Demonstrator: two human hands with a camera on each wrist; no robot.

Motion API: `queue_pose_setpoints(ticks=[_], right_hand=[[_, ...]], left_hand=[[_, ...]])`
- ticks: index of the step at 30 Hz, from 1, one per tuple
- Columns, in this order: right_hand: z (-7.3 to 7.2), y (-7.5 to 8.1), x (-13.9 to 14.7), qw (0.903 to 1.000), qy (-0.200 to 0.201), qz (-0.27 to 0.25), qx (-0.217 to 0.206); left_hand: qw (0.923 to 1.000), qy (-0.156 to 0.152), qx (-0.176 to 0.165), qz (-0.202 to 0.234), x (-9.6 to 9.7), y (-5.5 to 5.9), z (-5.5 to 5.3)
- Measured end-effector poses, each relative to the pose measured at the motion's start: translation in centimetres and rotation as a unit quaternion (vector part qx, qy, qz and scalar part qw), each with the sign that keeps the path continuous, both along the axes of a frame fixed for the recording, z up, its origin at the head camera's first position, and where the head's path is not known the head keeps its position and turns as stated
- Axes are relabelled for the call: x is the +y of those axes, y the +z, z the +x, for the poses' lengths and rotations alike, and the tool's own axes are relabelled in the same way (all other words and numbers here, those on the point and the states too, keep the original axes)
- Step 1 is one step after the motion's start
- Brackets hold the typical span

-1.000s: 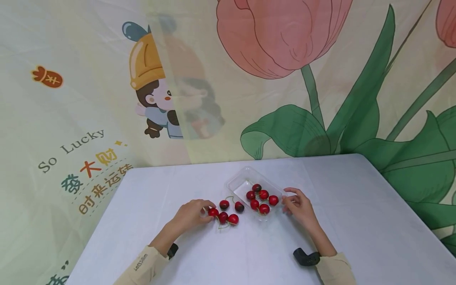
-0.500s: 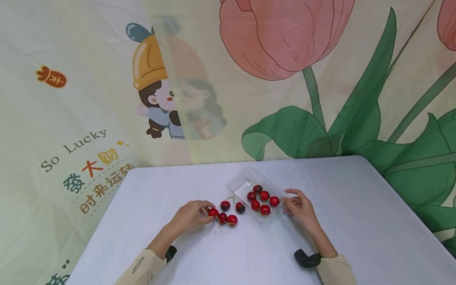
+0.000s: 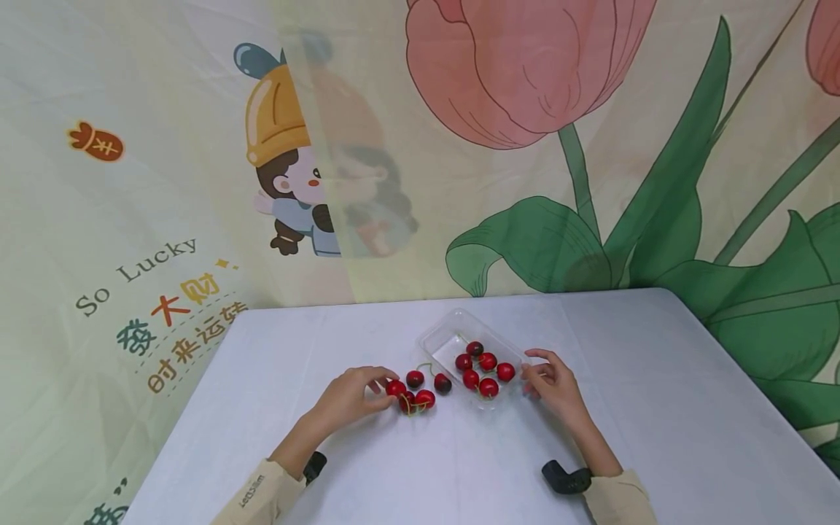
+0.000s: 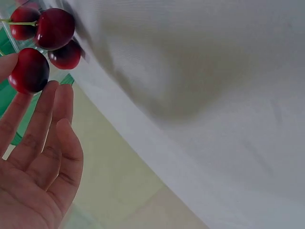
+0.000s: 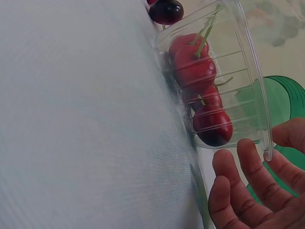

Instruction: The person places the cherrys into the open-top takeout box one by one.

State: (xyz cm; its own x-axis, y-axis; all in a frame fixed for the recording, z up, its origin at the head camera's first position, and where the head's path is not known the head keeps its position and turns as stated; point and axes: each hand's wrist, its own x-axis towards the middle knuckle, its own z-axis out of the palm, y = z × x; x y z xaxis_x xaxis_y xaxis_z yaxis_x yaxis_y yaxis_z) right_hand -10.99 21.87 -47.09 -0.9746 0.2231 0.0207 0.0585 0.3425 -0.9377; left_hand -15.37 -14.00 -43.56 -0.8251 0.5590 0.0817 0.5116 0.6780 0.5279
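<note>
My left hand [image 3: 350, 396] pinches a red cherry [image 4: 29, 71] between thumb and fingers, at the left side of a small group of loose cherries. Close by its fingertips lie two cherries with crossing stems, one of them a bright red cherry [image 3: 425, 399]. Two darker cherries, including this dark cherry [image 3: 442, 384], lie just behind, joined by their stems. To the right is a clear plastic container [image 3: 438, 337] with several cherries gathered in its near half. Thumb and finger of my right hand [image 3: 556, 386] pinch the container's rim at its right corner.
A white cloth covers the table [image 3: 656, 408], whose back edge meets a printed curtain [image 3: 367, 277] with tulips and a cartoon figure. Black straps with camera mounts, such as the right wrist camera [image 3: 566, 477], sit on both wrists.
The held cherry has moved slightly right with my left hand, and the neighbouring cherries have turned and bunched closer. My right hand keeps its grip on the container, which stays in place.
</note>
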Motion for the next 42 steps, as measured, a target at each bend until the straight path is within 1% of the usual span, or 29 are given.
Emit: queue_pose_setpoints(ticks=[5, 11, 22, 27, 35, 42], right_hand=[[0.0, 0.0, 0.0, 1.0, 0.0, 0.001, 0.001], [0.0, 0.0, 0.0, 1.0, -0.002, 0.001, -0.004], [0.0, 0.0, 0.1, 1.0, 0.001, -0.005, -0.001], [0.0, 0.2, 0.1, 1.0, 0.002, -0.004, -0.003], [-0.1, 0.3, 0.3, 1.0, 0.0, -0.001, -0.006], [-0.1, 0.1, 0.1, 1.0, 0.0, -0.003, -0.005]], left_hand=[[1.0, 0.001, 0.003, 0.008, 0.3, 0.4, 0.1], [0.9999, 0.004, 0.013, 0.004, 0.8, 0.8, 0.0], [0.9998, 0.004, 0.016, 0.008, 1.4, 1.9, -0.1], [0.9999, 0.007, 0.012, 0.008, 1.9, 2.3, -0.3], [0.9997, 0.014, 0.018, 0.01, 3.2, 3.4, -0.8], [0.9993, 0.022, 0.027, 0.015, 4.1, 3.5, -1.5]])
